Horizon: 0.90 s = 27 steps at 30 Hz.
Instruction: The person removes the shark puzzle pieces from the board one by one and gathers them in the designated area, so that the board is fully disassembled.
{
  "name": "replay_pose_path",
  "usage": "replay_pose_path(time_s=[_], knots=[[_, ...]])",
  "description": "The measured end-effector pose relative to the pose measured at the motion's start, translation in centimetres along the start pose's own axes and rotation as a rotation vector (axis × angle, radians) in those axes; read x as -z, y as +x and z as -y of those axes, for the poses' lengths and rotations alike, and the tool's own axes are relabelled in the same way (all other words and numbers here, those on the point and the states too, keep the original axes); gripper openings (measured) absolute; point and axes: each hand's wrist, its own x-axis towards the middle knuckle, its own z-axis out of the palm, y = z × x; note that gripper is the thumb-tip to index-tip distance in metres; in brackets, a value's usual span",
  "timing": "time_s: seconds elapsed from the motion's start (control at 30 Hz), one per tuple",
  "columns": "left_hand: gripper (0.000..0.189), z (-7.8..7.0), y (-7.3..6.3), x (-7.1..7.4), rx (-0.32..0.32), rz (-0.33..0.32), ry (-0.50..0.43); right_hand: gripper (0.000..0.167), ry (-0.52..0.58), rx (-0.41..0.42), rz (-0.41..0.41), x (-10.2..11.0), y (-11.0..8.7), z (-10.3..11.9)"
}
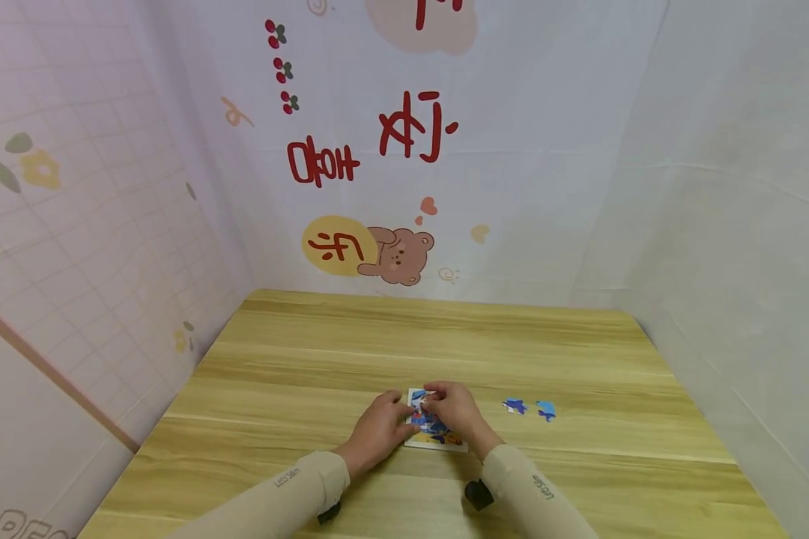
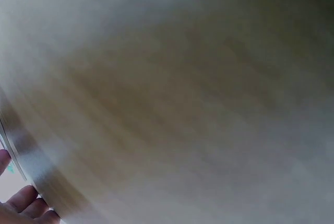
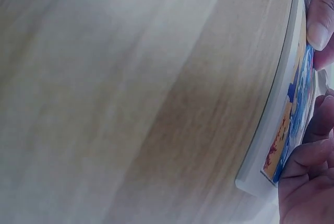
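Note:
A small jigsaw puzzle (image 1: 416, 438) with a white frame and a blue and orange picture lies on the wooden table. My left hand (image 1: 377, 430) rests along its left side, thumb reaching over the picture. Over the upper right of the puzzle, my right hand (image 1: 455, 408) bends its fingers and pinches a small pale piece at the fingertips, mostly hidden by them. In the right wrist view the white frame (image 3: 271, 125) shows side-on, with the left thumb (image 3: 317, 33) pressing near one end. The left wrist view catches only fingers (image 2: 23, 198) beside the frame's edge.
Two loose blue puzzle pieces lie to the right of my right hand: a darker one (image 1: 514, 406) and a lighter one (image 1: 546, 409). The wooden table (image 1: 297, 359) meets a white printed curtain (image 1: 526, 224) behind and at both sides. Dark devices (image 1: 479, 494) hang under both sleeves.

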Motion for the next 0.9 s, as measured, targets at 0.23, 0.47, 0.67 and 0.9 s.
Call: replay_pose_path(time_s=[0.23, 0.47, 0.67, 0.9], knots=[[0.031, -0.2, 0.0, 0.1, 0.01, 0.011, -0.021, 0.037, 0.063, 0.003, 0.019, 0.8, -0.3, -0.4], [0.032, -0.1, 0.0, 0.3, 0.03, 0.014, -0.017, 0.038, 0.063, -0.02, -0.002, 2.4, -0.6, -1.0], [0.033, -0.4, -0.1, 0.5, 0.049, 0.022, -0.043, 0.039, 0.094, -0.049, -0.038, 4.1, -1.0, -1.7], [0.033, -0.6, 0.0, 0.3, 0.057, 0.027, -0.057, 0.038, 0.117, -0.074, -0.101, 6.2, -1.5, -3.3]])
